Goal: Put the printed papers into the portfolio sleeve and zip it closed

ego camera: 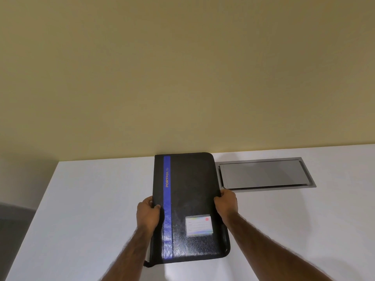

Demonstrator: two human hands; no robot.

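Note:
A black zip portfolio (pixel 190 191) with a blue stripe, the word PORTFOLIO and a small label card (pixel 199 225) is held closed, cover up, just above the white table (pixel 87 199). My left hand (pixel 147 214) grips its left edge at mid-height. Across from it, my right hand (pixel 226 203) grips the right edge. The zip pull (pixel 146 263) hangs at the near left corner. No printed papers are in view.
A grey metal cable hatch (pixel 263 173) is set flush into the table to the right of the portfolio. A yellow wall (pixel 182 78) stands behind the table's far edge. The table's left edge drops to a dark floor (pixel 14 218).

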